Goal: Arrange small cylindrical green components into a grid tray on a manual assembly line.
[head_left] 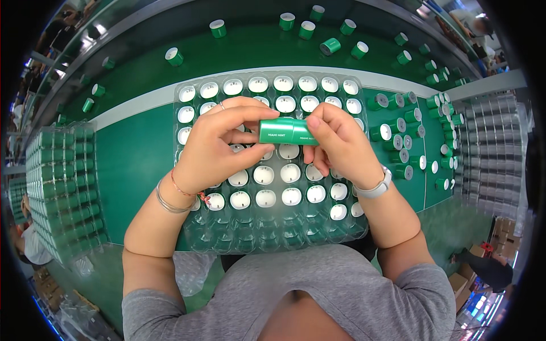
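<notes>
Above the upper half of the clear tray [267, 223], near its middle columns, a glossy green left cylinder [275, 131] and a matching right cylinder [300, 132] lie sideways, end to end, pale lettering facing out; whether they interlock is hard to tell.

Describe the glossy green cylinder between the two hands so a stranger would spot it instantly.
Find the wide, clear plastic tray, then look over its middle, between the ringed left hand and the right hand. There is the glossy green cylinder. Unlike the upright, white-topped green pieces in the tray, it is held sideways, showing pale lettering.
</notes>
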Motion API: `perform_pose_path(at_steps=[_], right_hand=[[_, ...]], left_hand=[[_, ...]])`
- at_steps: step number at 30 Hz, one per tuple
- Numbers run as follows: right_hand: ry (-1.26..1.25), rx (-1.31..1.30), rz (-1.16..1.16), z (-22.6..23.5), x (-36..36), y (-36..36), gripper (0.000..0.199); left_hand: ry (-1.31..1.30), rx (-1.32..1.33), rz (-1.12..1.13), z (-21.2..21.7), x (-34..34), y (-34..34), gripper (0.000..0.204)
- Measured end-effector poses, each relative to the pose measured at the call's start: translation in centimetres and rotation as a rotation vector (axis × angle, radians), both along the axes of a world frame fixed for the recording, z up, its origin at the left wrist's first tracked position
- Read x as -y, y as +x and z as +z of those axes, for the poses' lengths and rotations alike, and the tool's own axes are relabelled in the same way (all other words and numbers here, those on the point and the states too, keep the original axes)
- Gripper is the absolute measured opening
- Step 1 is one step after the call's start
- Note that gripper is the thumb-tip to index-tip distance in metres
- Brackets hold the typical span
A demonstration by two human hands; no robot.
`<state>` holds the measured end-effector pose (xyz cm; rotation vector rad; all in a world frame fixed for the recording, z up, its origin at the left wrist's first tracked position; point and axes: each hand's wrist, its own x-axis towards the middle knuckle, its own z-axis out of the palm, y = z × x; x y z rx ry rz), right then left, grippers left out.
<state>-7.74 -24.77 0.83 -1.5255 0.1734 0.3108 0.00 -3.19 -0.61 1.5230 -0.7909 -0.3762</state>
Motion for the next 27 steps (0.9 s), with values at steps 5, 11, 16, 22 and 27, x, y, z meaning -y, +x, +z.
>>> perform_pose_path(at_steps=[5, 11, 16, 22, 27], right_hand=[[0.000, -0.008, 0.003, -0.1, 0.1, 0.0, 0.029], [0.010, -0.020, 0.016, 0.1, 0.0, 0.0, 0.024], [0.142, 0.126, 0.010, -0.7, -0.1, -0.3, 0.020], [0.204, 0.337, -0.029, -2.1, -0.2, -0.1, 0.031], [0.178, 0.332, 0.021, -1.7, -0.1, 0.0, 0.039]], left_hand=[[0.035, -0.035, -0.018, 0.4, -0.1, 0.1, 0.044], [-0.073, -0.065, -0.030, -0.1, 0.1, 0.1, 0.040], [-0.081, 0.080, -0.115, -1.1, -1.0, 1.4, 0.039], [-0.138, -0.080, 0.052, -0.5, 0.1, 0.1, 0.051], [-0.144, -0.104, 0.042, -0.3, 0.2, 0.1, 0.053]])
